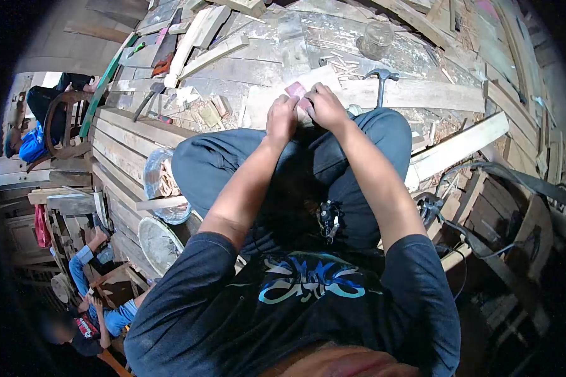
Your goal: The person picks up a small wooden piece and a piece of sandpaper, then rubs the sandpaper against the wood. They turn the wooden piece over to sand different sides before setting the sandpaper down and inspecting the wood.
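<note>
I sit cross-legged in dark trousers on a wooden platform. My left hand [282, 119] and my right hand [326, 107] are close together above my knees. Both pinch a small pinkish piece [295, 90], which shows between and just above the fingers. What the piece is cannot be made out. A claw hammer [382, 76] stands upright just right of my right hand, its handle behind my knee.
Planks and offcuts [415, 94] litter the workbench ahead, with a clear jar [377, 38] at the back. A plastic bowl of wood bits [163, 182] sits at my left knee. A long white board [459, 147] lies at my right. Other people sit below at left [97, 301].
</note>
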### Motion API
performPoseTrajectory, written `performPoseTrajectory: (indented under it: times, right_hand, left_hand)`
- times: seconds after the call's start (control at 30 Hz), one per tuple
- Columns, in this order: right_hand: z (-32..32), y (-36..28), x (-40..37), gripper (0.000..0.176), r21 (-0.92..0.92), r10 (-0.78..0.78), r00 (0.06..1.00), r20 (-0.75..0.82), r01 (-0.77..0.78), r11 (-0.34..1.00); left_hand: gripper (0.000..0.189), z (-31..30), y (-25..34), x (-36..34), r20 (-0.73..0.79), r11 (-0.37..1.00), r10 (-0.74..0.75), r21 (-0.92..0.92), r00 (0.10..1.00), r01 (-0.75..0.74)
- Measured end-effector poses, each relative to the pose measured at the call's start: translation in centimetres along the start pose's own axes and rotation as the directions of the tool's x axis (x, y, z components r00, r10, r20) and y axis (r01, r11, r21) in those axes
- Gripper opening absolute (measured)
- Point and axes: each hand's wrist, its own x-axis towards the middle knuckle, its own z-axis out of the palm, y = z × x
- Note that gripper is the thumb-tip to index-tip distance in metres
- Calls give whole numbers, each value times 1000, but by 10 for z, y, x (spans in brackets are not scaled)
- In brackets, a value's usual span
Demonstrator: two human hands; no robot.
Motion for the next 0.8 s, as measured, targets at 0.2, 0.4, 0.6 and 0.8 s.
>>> performPoseTrajectory:
  times: [0.2,0.4,0.6,0.8]
  right_hand:
    - [-4,-2,-1,19,-4,0,1000,6,0,1000]
    - [-3,-1,2,17,26,18,1000,14,-18,999]
    - [-5,-1,0,19,-10,11,1000,1,-11,1000]
    - [-5,-1,0,21,2,0,1000,-31,0,1000]
  left_hand:
    - [17,-3,7,-6,71,990,-122,-60,990,126]
    - [15,-1,6,-4,45,998,-5,58,999,3]
    - [13,-22,23,-11,104,1000,5,-14,995,-4]
    - [15,9,7,3,-51,997,59,-56,997,-61]
